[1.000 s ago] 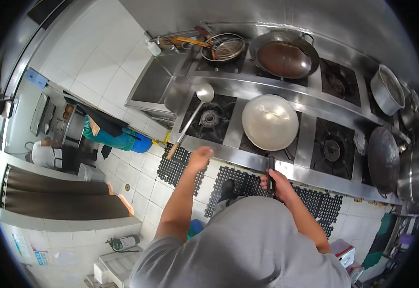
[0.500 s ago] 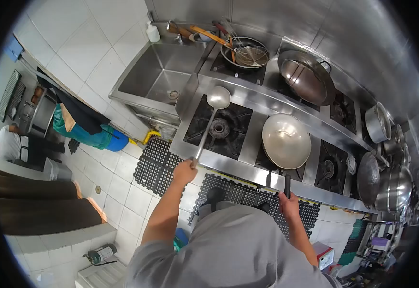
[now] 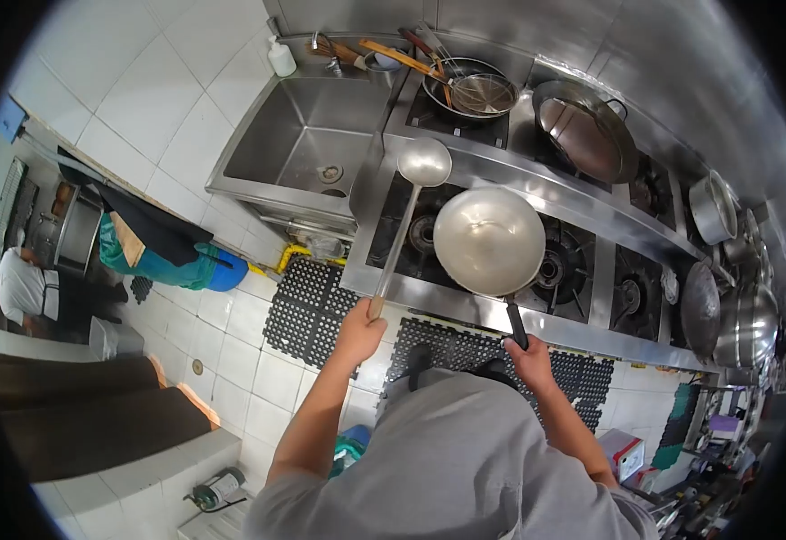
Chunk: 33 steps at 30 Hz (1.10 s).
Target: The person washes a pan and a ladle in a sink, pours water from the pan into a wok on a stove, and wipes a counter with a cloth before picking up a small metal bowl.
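Observation:
My left hand is closed around the wooden end of a long ladle, whose round metal bowl hangs over the back edge of the front left burner. In my right hand is the black handle of a wok. The wok's pale, bare inside faces up, and it overlaps the space between the front left burner and the middle burner. The ladle's shaft runs just left of the wok's rim.
A steel sink adjoins the stove on the left. Behind stand a pan with strainers and a large dark wok. Several pots crowd the right end. Another person works at far left. Black mats cover the floor.
My right hand has moved the wok left, from over the middle burner toward the ladle, uncovering that burner. The ladle has shifted slightly right and up in view.

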Tool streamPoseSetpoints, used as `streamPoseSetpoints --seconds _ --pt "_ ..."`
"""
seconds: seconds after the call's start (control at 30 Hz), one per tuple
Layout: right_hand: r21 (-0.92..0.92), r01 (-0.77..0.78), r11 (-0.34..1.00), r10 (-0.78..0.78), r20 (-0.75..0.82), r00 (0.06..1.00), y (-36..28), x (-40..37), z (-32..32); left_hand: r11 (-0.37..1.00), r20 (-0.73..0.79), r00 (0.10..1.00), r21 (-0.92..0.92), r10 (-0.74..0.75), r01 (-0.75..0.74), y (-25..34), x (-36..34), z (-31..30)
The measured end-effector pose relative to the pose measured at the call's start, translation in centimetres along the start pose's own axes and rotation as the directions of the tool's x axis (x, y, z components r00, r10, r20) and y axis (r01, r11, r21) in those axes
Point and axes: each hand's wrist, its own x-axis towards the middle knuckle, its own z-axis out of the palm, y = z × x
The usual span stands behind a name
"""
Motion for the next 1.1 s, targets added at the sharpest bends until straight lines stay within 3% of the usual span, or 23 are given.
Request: streamPoseSetpoints --seconds 0.07,0.1,0.23,0.33,0.4,0.5,0.6,0.67,0.7,0.77,0.83,0.93,1.0,1.03,1.1 --pt "-0.058 0.018 0.998 -0.017 0.009 1.0 -0.9 0.5 1.2 0.997 -0.003 1.0 0.076 -0.011 0.011 2.0 -2.1 -2.5" --pt "-0.023 0.039 0.999 -0.039 0.016 0.999 1.1 2.2 2.6 0.998 0.01 0.999 0.054 -0.042 0.042 3.3 -3.0 -3.6" --pt "0.108 0.03 0.994 -0.039 0.079 0.996 -2.7 2.5 7.7 0.992 0.049 0.996 0.11 -0.072 0.066 4.2 -4.6 -6.3" --pt "0.305 -0.053 0.951 0.002 0.165 0.986 -2.8 3.6 12.7 0.97 0.073 0.992 0.23 -0.102 0.083 3.3 -5.0 -6.4" --pt "0.307 -0.049 0.95 0.005 0.141 0.99 -2.4 3.6 15.4 0.958 0.039 0.992 0.267 -0.118 0.104 2.8 -4.9 -5.8" --pt "0.314 -0.076 0.947 -0.013 0.271 0.963 -2.0 3.8 17.5 0.95 0.033 0.99 0.287 -0.14 0.125 4.0 -4.7 -5.5" --pt "0.354 -0.222 0.908 -0.037 0.597 0.801 -2.7 4.6 19.5 0.958 0.034 0.994 0.272 -0.1 0.087 3.2 -3.3 -5.7" --pt "0.256 -0.238 0.937 -0.019 0.718 0.696 -4.0 5.4 20.8 0.966 0.01 1.0 0.259 -0.026 0.023 1.0 -2.1 -6.3" --pt "0.199 -0.155 0.968 -0.065 0.791 0.608 -6.3 5.2 19.7 0.978 -0.023 1.0 0.208 0.0 0.005 1.1 -1.6 -6.5" --pt "0.153 0.226 0.962 -0.257 0.787 0.561 -7.1 5.8 18.7 0.985 -0.064 0.998 0.172 -0.007 0.018 2.2 -0.7 -7.5" --pt "0.169 0.577 0.799 -0.487 0.744 0.457 -6.7 6.0 17.7 0.971 -0.154 0.988 0.236 0.011 0.026 4.5 -0.5 -8.5" --pt "0.148 0.263 0.953 -0.27 0.806 0.526 -5.1 5.1 13.8 0.938 -0.245 0.966 0.346 0.084 0.006 4.9 0.1 -9.4" --pt "0.104 0.298 0.949 -0.28 0.712 0.644 -0.3 5.1 11.5 0.919 -0.256 0.958 0.393 0.128 -0.017 4.8 0.4 -9.5" --pt "0.078 0.299 0.951 -0.276 0.649 0.709 3.0 5.0 10.5 0.905 -0.242 0.967 0.423 0.081 0.03 5.8 0.3 -9.5" --pt "-0.17 0.524 0.835 -0.377 0.517 0.768 10.6 4.9 8.0 0.846 -0.245 0.949 0.532 0.197 -0.038 5.6 0.8 -9.4"
